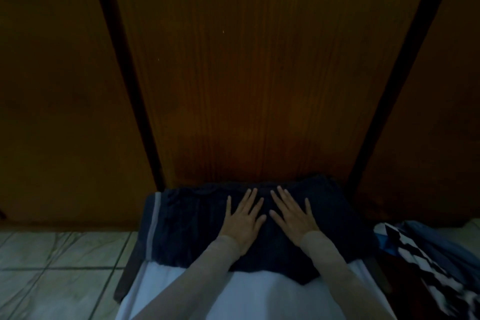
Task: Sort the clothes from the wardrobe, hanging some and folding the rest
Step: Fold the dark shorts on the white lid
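Note:
A dark navy garment (187,226) with a pale stripe near its left edge lies flat and folded on a light blue cloth (246,296), close against the brown wooden wardrobe door (259,73). My left hand (242,218) lies flat on the garment's middle with its fingers spread. My right hand (292,215) presses flat beside it, fingers straight and pointing toward the wardrobe. Both forearms wear pale sleeves.
A heap of clothes (436,260), blue with a black-and-white pattern, sits at the lower right. Pale tiled floor (59,267) shows at the lower left. Wardrobe panels with dark gaps fill the view above. The light is dim.

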